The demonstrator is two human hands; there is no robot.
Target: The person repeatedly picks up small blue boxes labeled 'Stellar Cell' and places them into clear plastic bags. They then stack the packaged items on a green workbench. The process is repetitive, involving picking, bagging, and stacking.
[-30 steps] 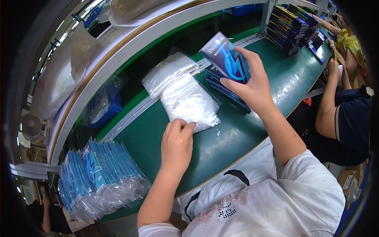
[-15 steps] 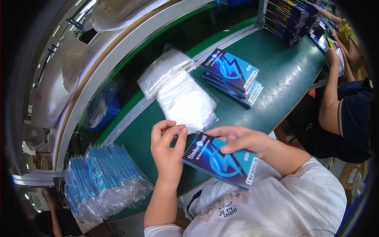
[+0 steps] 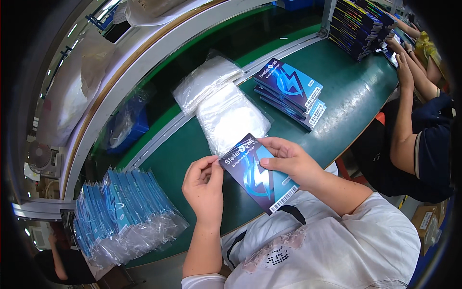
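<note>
In front of my chest a thin blue-and-purple printed box [image 3: 260,176] is held tilted, its printed face up. My right hand [image 3: 291,161] grips its right side, thumb on the face and fingers beneath. At the box's left corner, the thumb and fingertips of my left hand [image 3: 204,185] are pinched together on the edge; whether clear film is caught there too I cannot tell. Just beyond the box lies a stack of clear plastic bags [image 3: 231,115] on the green table. A small pile of matching boxes [image 3: 288,86] lies to its right.
Bagged blue boxes [image 3: 127,207] stand in a row at the left of the table [image 3: 346,91]. Tall stacks of dark boxes [image 3: 356,29] rise at the far right, near co-workers' arms [image 3: 404,96]. A metal rail [image 3: 163,132] and a blue bin [image 3: 130,127] run behind.
The box has turned and shifted slightly left. My left hand has come down from beside the plastic bags to the box's left corner. My right hand still holds the box.
</note>
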